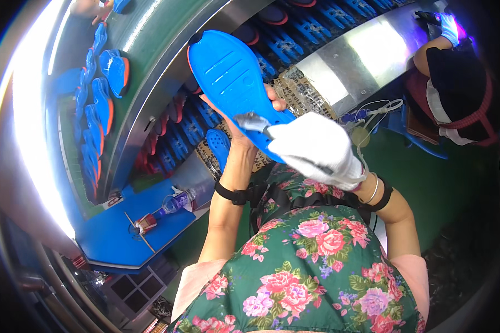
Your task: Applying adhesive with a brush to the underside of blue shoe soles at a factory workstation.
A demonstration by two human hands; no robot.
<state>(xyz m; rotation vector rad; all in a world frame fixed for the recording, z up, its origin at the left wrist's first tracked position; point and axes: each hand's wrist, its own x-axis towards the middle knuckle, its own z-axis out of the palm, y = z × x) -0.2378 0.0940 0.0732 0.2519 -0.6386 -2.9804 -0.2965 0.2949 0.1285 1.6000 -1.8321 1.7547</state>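
A blue shoe sole [228, 69] is slanting from upper left to lower right, a thin red rim edging its left side; crosswise lines are marking its broad upper end, and holes are dotting its lower part. A grey, flat-tipped brush [250, 121] is overlapping the holed part.

Clearance about the hands: right of the white-gloved right hand [311, 147], open room extends above the dark green floor [411, 161], bounded by looped white cables [384, 105] and a co-worker dressed partly in black [455, 83]. Ahead, the broad blue sole-shaped piece [228, 72] bars the bare left hand [238, 133] from the curved grey metal rim [129, 130]; contact there cannot be judged. Leftward, a transparent purple-tinted bottle [176, 202] obstructs passage across the flat blue tabletop [111, 238].
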